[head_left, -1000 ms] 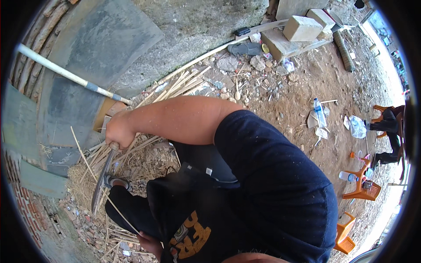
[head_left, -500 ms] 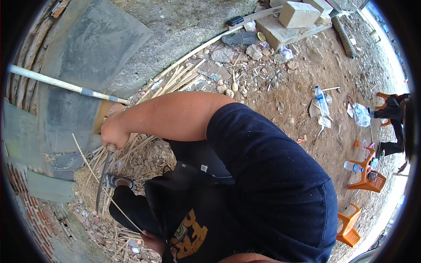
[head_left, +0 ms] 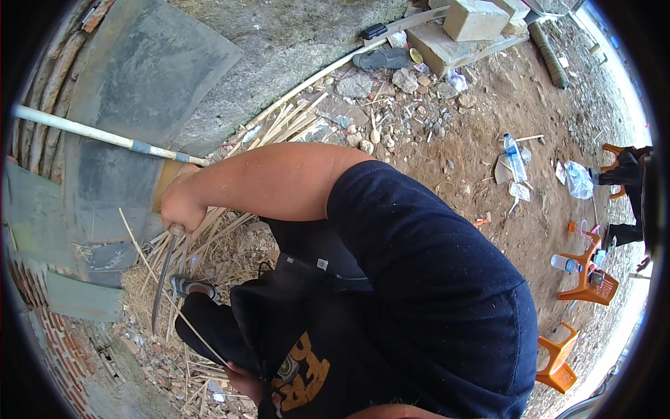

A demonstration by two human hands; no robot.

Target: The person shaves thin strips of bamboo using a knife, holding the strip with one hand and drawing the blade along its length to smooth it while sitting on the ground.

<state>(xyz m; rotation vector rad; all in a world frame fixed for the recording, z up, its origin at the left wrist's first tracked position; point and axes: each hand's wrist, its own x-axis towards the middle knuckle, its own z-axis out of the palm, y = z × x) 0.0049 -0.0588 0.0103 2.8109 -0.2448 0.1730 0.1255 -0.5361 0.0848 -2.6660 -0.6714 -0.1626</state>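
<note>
My right hand (head_left: 183,202) is closed round the wooden handle of a long knife (head_left: 162,286) with a slightly curved dark blade. The blade points down and crosses a thin bamboo strip (head_left: 143,256); whether the two touch I cannot tell. Down by my dark trouser leg, my left hand (head_left: 246,382) is partly hidden by my shirt and grips the strip's lower end. From there the strip slants up and leftward past the blade. Beneath lie pale shavings (head_left: 139,293) and more split strips (head_left: 289,124).
A white pole (head_left: 105,128) leans across grey sheets (head_left: 157,70) at the left. Bricks (head_left: 476,21) and a sandal (head_left: 380,59) lie at the far side. Orange stools (head_left: 590,286), a plastic bottle (head_left: 514,158) and another person's dark-clothed legs (head_left: 624,181) are to the right.
Little differs. The knife and the strip have shifted slightly against each other, the blade's tip a bit higher. Both hands keep their grip.
</note>
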